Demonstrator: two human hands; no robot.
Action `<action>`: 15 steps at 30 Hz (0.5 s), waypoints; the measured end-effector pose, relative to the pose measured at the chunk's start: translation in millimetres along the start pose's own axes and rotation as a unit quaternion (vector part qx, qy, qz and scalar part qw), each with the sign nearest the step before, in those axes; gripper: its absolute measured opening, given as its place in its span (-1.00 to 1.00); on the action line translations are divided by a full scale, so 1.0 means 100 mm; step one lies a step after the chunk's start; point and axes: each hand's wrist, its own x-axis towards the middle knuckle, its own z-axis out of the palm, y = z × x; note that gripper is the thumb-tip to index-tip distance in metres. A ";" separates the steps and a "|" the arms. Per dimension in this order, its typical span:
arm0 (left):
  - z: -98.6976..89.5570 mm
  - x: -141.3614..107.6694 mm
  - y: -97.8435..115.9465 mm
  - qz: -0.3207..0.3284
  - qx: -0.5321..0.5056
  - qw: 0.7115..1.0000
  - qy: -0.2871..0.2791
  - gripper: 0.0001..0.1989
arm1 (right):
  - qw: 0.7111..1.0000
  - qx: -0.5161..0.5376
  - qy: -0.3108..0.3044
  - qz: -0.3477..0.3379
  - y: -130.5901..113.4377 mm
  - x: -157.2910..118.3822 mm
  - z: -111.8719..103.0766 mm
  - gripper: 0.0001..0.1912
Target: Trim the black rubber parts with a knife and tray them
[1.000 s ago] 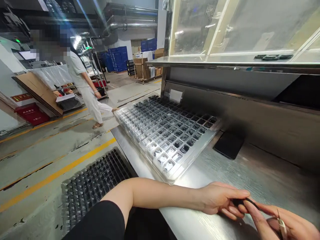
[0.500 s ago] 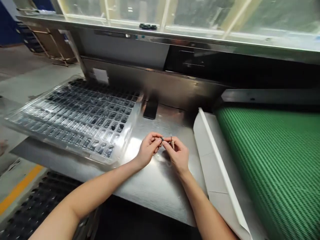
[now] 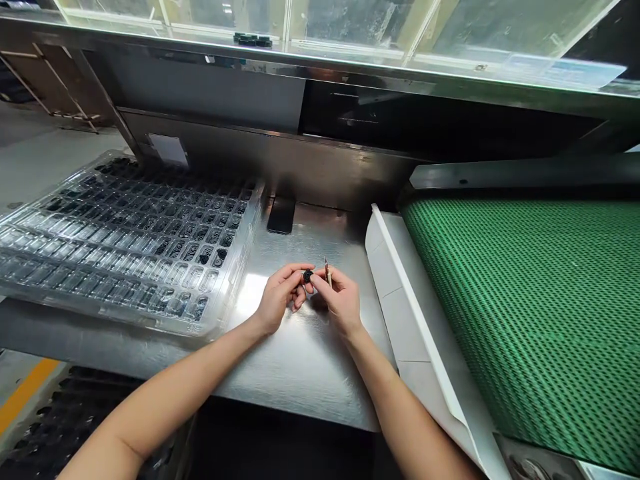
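Between my two hands is a small round black part (image 3: 307, 275), held above the metal table (image 3: 300, 373). My left hand (image 3: 277, 297) pinches it from the left with thumb and forefinger. My right hand (image 3: 343, 300) touches its right side with the thumb and fingertips. A thin pointed tool (image 3: 327, 272), light-coloured with a dark tip, sticks up between the fingers of my right hand; its exact kind is not clear. Left of my hands lies a clear plastic tray (image 3: 220, 320) whose pockets hold several black parts, with other pockets showing no dark part.
A dark phone-like slab (image 3: 281, 215) lies behind my hands. To the right, a white upright guard (image 3: 410, 313) borders a green conveyor belt (image 3: 525, 293). A metal shelf edge (image 3: 350, 67) crosses overhead, with black pieces (image 3: 253, 40) on it. Another tray of black parts (image 3: 65, 420) sits lower left.
The view has shifted to the right, so everything appears further left. The black part has turned and now shows its round face; the tool in my right hand stands up more visibly.
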 end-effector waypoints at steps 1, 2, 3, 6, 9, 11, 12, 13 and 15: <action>0.00 0.00 0.01 0.000 -0.002 1.000 -0.007 -0.56 | 1.000 0.006 0.000 0.003 -0.02 0.00 0.00 -0.77; 0.00 0.00 0.01 0.000 -0.004 1.000 -0.012 -0.56 | 1.000 0.011 0.000 0.007 -0.03 0.00 0.00 -0.76; 0.00 0.00 0.02 -0.001 -0.004 1.000 -0.016 -0.56 | 1.000 0.017 0.001 0.013 -0.04 0.00 0.00 -0.76; 0.00 0.00 0.03 -0.005 0.000 1.000 -0.021 -0.56 | 0.999 0.028 0.005 0.028 -0.03 0.00 -0.01 -0.73; 0.00 0.00 0.03 -0.011 -0.004 1.000 -0.020 -0.58 | 0.999 0.033 0.003 0.031 0.01 0.01 -0.02 -0.70; 0.01 0.00 0.03 -0.022 -0.019 0.999 -0.016 -0.59 | 0.999 0.035 0.002 0.032 0.04 0.01 -0.02 -0.69; 0.01 0.00 0.03 -0.029 -0.028 0.999 -0.014 -0.59 | 0.999 0.033 0.004 0.033 0.06 0.01 -0.03 -0.69; 0.01 0.00 0.04 -0.037 -0.038 0.999 -0.011 -0.58 | 0.999 0.030 0.007 0.035 0.07 0.01 -0.03 -0.67; 0.02 0.00 0.05 -0.050 -0.055 0.997 -0.006 -0.57 | 0.999 0.018 0.013 0.037 0.09 0.01 -0.04 -0.65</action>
